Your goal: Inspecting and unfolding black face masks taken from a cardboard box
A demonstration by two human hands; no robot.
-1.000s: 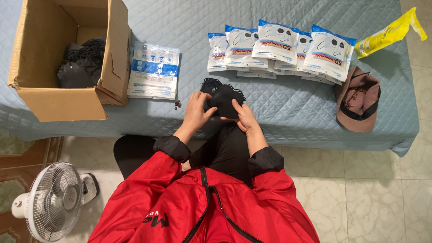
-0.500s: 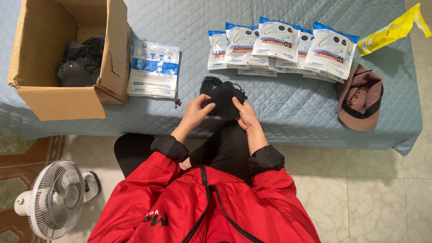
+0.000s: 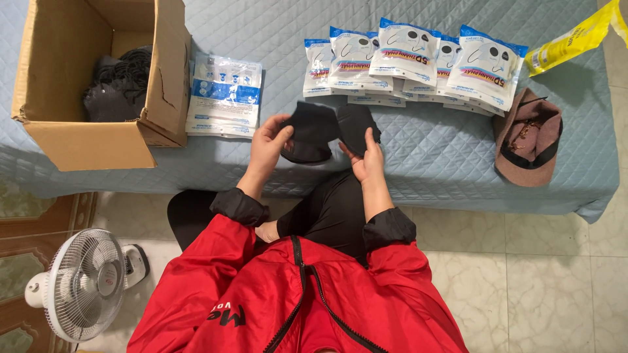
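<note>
Left hand (image 3: pixel 267 147) pinches the left edge of a black face mask (image 3: pixel 313 132), thumb on top, fingers closed under it; right hand (image 3: pixel 367 157) closed on a second black mask (image 3: pixel 356 125), thumb pressed on its front; both masks held just above the near edge of the quilted blue bed cover (image 3: pixel 261 39), touching each other in the middle; flat stack of empty blue-white pouches (image 3: pixel 224 95) just left of the hands, beside an open cardboard box (image 3: pixel 85 140) with more black masks (image 3: pixel 118 82) inside; row of filled mask packets (image 3: pixel 418 62) behind the hands; brown cap (image 3: pixel 526 137) and yellow packet (image 3: pixel 575 39) to the right; white fan (image 3: pixel 82 284) on the floor at left.
</note>
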